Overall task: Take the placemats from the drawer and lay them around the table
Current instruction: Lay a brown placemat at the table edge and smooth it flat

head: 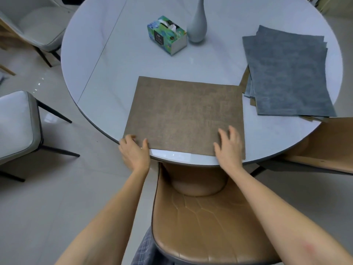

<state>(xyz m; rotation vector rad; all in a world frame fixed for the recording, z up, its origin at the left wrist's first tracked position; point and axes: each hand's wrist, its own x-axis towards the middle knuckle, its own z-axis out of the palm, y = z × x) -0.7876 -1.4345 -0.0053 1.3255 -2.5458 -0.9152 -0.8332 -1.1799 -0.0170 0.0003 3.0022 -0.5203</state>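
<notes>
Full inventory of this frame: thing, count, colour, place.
brown placemat: 1, brown, near table edge, in front of brown chair
placemat stack: several, blue-grey on top, table right
tissue box: 1, green and blue print, table centre
vase: 1, pale grey, beside tissue box
table: 1, white, round
brown chairs: 2, near side and right
grey chairs: 2, left
left hand: grips placemat's near-left corner
right hand: rests flat on placemat's near-right corner

A single placemat (183,115) lies flat on the worktop (107,60) at its near edge, directly behind a chair (206,222). A stack of placemats (286,73) lies to its right, near the right rim. Behind the single placemat, toward the middle, stands a tissue box (168,35), with a vase (197,25) just to its right. Two more chairs (17,127) stand left of the worktop.
</notes>
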